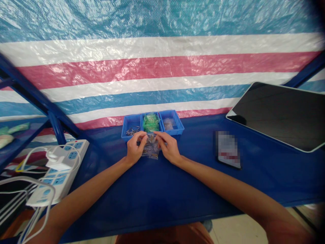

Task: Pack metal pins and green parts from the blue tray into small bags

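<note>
My left hand (135, 146) and my right hand (169, 145) face each other at the middle of the blue table, fingers pinched on a small clear plastic bag (151, 138) between them. Below it, more clear bags (151, 150) with small metal pieces lie on the table. Just behind my hands stand three joined blue bins. The left bin (123, 131) holds dark metal pins, the middle one holds green packets (151, 122), and the right bin (179, 126) holds clear bags.
A white power strip (81, 146) with plugs and cables is at the left edge. On the right lie a phone-like object (228, 149), blurred out, and a large dark-screened device (276, 115). Striped sheeting (162, 71) hangs behind the table (162, 196).
</note>
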### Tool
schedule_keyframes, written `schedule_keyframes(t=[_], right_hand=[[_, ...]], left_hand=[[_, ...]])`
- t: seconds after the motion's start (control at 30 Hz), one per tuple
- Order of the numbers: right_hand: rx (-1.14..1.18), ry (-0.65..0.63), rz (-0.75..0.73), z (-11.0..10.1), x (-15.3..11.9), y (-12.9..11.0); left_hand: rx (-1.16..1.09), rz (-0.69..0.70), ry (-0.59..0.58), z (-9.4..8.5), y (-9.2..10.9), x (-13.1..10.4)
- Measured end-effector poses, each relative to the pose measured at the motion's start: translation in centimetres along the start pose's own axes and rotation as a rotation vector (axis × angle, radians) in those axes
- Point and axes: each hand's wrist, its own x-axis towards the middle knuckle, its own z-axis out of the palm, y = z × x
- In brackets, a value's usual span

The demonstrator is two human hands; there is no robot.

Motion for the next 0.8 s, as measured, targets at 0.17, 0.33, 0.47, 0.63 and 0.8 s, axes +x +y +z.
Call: schedule_keyframes(t=[0.17,0.33,0.47,0.63,0.8], right_hand=[[0.033,-0.011,-0.018,0.0,0.1,-0.2],[0.030,0.000,-0.027,0.0,0.1,-0.1],[0.013,0.010,-0.038,0.0,0.1,-0.2],[-0.009,0.029,-0.052,-0.2,0.3,-0.6],[-0.021,0.037,-0.043,-0.2,0.4,-0.9]], left_hand=[[-0.123,-0.038,-0.035,0.1,-0.3,-0.2],[-0.071,-0.034,-0.012,0.2,0.0,-0.2],[-0.024,-0.024,-0.001,-0.1,0.3,0.0],[-0.026,0.041,-0.089,-0.8,1.0,0.5],[-0.008,0.116,-0.143,-0.8,1.2,0.8]])
